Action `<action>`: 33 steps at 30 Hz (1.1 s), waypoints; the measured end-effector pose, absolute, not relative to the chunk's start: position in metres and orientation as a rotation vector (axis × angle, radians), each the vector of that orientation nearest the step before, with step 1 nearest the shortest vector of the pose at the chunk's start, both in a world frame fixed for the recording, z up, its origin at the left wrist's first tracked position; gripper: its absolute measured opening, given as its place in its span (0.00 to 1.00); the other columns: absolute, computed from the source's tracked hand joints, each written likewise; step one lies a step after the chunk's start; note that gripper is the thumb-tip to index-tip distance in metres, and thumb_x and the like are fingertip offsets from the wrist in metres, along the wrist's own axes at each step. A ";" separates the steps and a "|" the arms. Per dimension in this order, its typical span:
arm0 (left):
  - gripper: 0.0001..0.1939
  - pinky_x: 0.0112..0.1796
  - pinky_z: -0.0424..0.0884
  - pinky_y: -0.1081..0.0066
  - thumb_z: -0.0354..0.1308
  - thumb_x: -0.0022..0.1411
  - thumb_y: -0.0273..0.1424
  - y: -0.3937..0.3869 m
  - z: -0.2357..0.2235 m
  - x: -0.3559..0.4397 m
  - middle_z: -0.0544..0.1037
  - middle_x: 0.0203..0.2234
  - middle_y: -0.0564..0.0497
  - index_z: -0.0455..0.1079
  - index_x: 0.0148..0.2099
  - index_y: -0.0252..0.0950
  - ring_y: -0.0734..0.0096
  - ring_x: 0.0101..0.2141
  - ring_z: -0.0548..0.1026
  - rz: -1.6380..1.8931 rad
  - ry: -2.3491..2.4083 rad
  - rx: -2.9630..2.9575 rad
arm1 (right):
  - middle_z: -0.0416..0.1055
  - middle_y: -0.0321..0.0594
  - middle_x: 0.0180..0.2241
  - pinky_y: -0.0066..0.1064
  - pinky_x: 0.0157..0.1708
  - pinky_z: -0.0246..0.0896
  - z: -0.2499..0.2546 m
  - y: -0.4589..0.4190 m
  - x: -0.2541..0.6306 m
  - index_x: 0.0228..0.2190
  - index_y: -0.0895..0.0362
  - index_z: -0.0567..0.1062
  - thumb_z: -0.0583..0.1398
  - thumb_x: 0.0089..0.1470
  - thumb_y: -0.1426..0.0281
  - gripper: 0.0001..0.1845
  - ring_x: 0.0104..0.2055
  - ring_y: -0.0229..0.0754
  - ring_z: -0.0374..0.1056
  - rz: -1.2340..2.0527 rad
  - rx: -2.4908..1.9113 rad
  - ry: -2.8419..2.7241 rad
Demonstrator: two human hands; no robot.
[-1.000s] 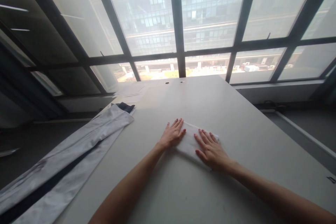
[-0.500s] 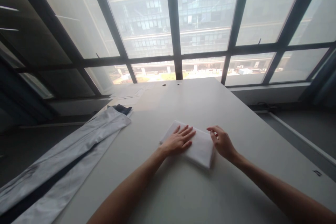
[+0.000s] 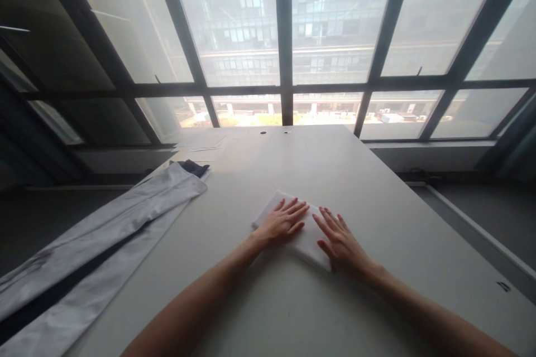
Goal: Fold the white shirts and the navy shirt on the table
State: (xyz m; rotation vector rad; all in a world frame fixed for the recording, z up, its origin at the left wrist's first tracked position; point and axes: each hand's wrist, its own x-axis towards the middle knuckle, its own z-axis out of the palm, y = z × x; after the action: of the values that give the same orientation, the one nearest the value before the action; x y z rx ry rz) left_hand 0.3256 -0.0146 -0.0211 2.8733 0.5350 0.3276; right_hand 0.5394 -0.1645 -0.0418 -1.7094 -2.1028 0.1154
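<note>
A folded white cloth [image 3: 307,244] lies at an angle on the white table [image 3: 234,301]. Across its left half rests my left hand [image 3: 281,224], flat with the fingers spread. My right hand [image 3: 340,242] lies palm down over the cloth's right end, fingers stretched out and slightly apart. Neither hand grips anything. Parts of the cloth under both palms are hidden, and its right edge is mostly covered.
Light grey and dark garments [image 3: 138,212] lie in long folds along the table's left side. Sheets of paper [image 3: 201,142] sit at the far left corner. Two small round holes are near the far edge, before large windows [image 3: 326,28]. A small dark mark [image 3: 503,286] is at the right.
My right hand has gone from curled fingers at the cloth's right edge to lying flat on top of it. My left hand stays on the cloth. The view has shifted slightly.
</note>
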 end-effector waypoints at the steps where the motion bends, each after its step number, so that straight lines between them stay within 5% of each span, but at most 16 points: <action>1: 0.28 0.67 0.41 0.50 0.41 0.76 0.47 -0.013 -0.023 0.326 0.55 0.71 0.51 0.50 0.74 0.50 0.58 0.71 0.47 0.349 0.597 2.861 | 0.42 0.46 0.72 0.54 0.70 0.31 -0.041 -0.166 0.537 0.70 0.52 0.53 0.48 0.68 0.52 0.35 0.74 0.51 0.36 0.123 -1.714 -2.158; 9: 0.28 0.65 0.46 0.42 0.45 0.74 0.44 0.018 -0.028 0.313 0.53 0.71 0.47 0.55 0.72 0.46 0.49 0.70 0.50 0.325 1.119 2.681 | 0.46 0.48 0.71 0.55 0.69 0.31 -0.032 -0.166 0.534 0.69 0.51 0.56 0.50 0.68 0.55 0.33 0.73 0.53 0.41 0.115 -1.756 -2.252; 14: 0.23 0.63 0.59 0.61 0.49 0.71 0.33 0.013 -0.026 0.306 0.66 0.66 0.45 0.67 0.65 0.38 0.59 0.63 0.65 0.563 1.175 2.501 | 0.47 0.42 0.71 0.61 0.68 0.30 -0.031 -0.150 0.580 0.68 0.44 0.56 0.50 0.68 0.57 0.30 0.73 0.54 0.42 0.185 -1.607 -2.386; 19: 0.18 0.45 0.74 0.72 0.48 0.66 0.24 0.018 -0.025 0.296 0.80 0.50 0.46 0.73 0.54 0.35 0.69 0.40 0.80 0.823 1.369 2.198 | 0.69 0.48 0.61 0.48 0.63 0.54 -0.043 -0.139 0.636 0.56 0.53 0.74 0.50 0.66 0.65 0.23 0.64 0.51 0.62 0.100 -1.592 -1.936; 22: 0.15 0.39 0.73 0.72 0.51 0.66 0.25 0.024 -0.023 0.292 0.82 0.41 0.47 0.75 0.50 0.34 0.69 0.34 0.80 0.757 1.449 2.167 | 0.78 0.50 0.43 0.40 0.46 0.66 -0.049 -0.136 0.643 0.41 0.58 0.79 0.50 0.64 0.63 0.20 0.44 0.50 0.74 -0.026 -1.746 -1.549; 25: 0.10 0.37 0.69 0.71 0.55 0.67 0.32 0.023 -0.021 0.291 0.83 0.34 0.48 0.78 0.41 0.36 0.65 0.34 0.79 0.670 1.469 2.185 | 0.78 0.44 0.31 0.35 0.35 0.62 -0.051 -0.134 0.637 0.30 0.56 0.78 0.52 0.63 0.57 0.21 0.32 0.47 0.72 0.029 -1.948 -1.400; 33: 0.15 0.44 0.66 0.68 0.52 0.70 0.38 0.018 -0.019 0.298 0.83 0.37 0.48 0.79 0.40 0.39 0.61 0.41 0.79 0.508 1.555 2.166 | 0.76 0.39 0.27 0.32 0.31 0.56 -0.049 -0.131 0.627 0.28 0.53 0.78 0.56 0.58 0.52 0.20 0.30 0.45 0.70 0.230 -2.076 -1.370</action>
State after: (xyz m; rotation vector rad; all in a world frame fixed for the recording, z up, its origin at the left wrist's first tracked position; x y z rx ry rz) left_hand 0.2975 0.0178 -0.0186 2.1665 1.5550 0.5078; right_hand 0.6267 -0.1313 -0.0495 -2.0764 -1.3700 0.2296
